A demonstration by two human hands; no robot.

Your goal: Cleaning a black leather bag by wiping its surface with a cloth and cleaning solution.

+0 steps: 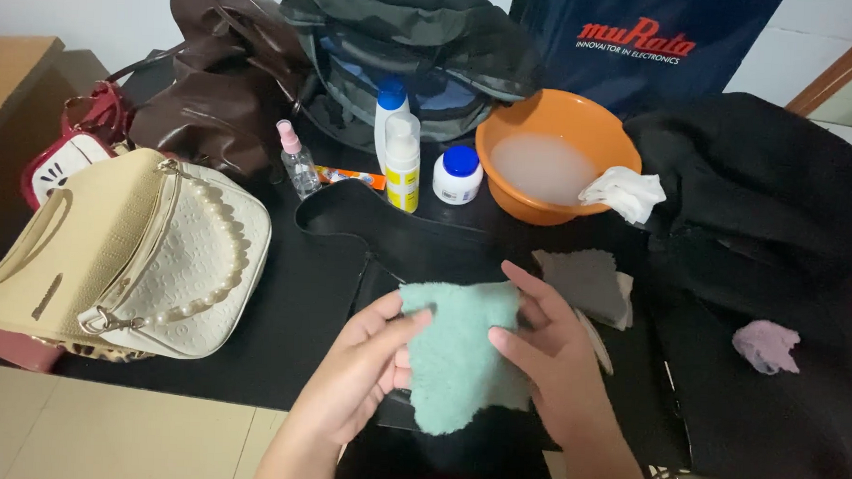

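Both of my hands hold a fluffy teal cloth (458, 349) above a flat black bag (417, 239) that lies in front of me. My left hand (370, 365) pinches the cloth's left edge, thumb on top. On the right edge rests my right hand (547, 352), fingers spread over the cloth. A grey cloth (585, 281) lies just beyond my right hand on the black surface.
A cream handbag (128, 253) with a pearl strap lies at left, brown (219, 91) and red (65, 156) bags behind it. A small spray bottle (298, 159), white bottles (401, 154), a white jar (457, 174) and an orange basin (552, 154) of cloudy water stand behind. Black fabric (767, 204) and a pink cloth (767, 344) lie at right.
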